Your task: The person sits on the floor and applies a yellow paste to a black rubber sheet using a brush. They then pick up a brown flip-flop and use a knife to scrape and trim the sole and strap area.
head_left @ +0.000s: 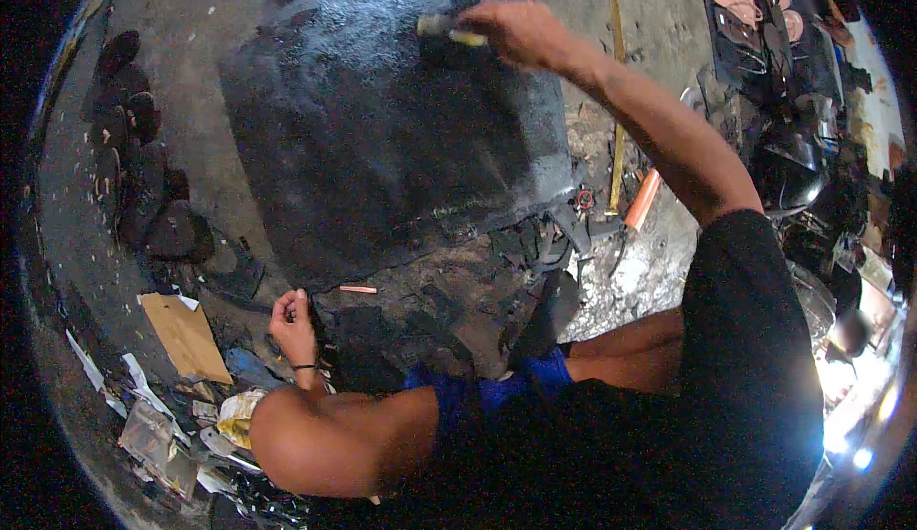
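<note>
A large black sheet (382,148) lies flat on the floor before me, its far part shiny as if wet. My right hand (521,31) reaches far over the sheet's far right part. It is closed on a short brush (435,26), blurred, with pale yellowish parts, held against or just above the surface. My left hand (294,329) is at the sheet's near left corner, thumb and fingers pinched together on the edge there. The exact grip of its fingertips is small and partly hidden.
Dark sandals or soles (177,229) lie in a row at left, with brown cardboard (186,337) nearer. An orange-handled tool (643,201) and a long yellowish strip (616,72) lie right of the sheet. Black scraps (549,243) and a small pinkish stick (358,289) lie close to me.
</note>
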The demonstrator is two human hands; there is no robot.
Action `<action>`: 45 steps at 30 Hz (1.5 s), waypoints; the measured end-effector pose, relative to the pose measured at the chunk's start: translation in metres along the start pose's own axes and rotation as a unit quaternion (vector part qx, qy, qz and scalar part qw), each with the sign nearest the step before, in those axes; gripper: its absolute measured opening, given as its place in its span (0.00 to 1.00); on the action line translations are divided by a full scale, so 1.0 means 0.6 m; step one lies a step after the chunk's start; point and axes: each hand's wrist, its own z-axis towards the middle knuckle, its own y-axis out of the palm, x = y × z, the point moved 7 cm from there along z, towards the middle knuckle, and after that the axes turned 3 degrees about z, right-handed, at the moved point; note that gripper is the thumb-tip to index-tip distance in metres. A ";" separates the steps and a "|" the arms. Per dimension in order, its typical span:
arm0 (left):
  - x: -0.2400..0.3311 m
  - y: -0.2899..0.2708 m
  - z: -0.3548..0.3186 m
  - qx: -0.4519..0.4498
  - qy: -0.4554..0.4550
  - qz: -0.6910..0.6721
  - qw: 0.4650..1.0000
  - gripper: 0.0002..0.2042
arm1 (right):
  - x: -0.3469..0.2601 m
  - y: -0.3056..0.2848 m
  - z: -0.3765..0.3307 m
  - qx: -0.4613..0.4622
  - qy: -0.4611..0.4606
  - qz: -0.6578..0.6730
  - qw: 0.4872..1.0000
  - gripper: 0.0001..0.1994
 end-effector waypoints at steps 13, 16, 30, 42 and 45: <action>0.004 -0.003 -0.002 0.018 0.046 0.061 0.997 0.14 | -0.272 0.099 -0.320 -0.058 -0.102 -0.012 0.993 0.28; -0.044 -0.005 0.017 0.033 0.061 0.029 0.997 0.16 | -0.283 0.100 -0.332 -0.045 -0.102 0.015 0.994 0.28; 0.006 -0.165 -0.258 0.305 0.217 0.026 0.927 0.12 | -0.681 -0.041 0.013 -0.084 -0.007 0.535 0.840 0.17; -0.474 -0.491 -0.309 0.350 -0.219 -0.410 0.813 0.16 | -1.251 0.214 -0.165 0.060 -0.691 0.017 0.720 0.18; -0.464 -0.479 -0.300 0.343 -0.251 -0.417 0.803 0.18 | -1.169 0.195 -0.158 -0.023 -0.680 0.007 0.733 0.19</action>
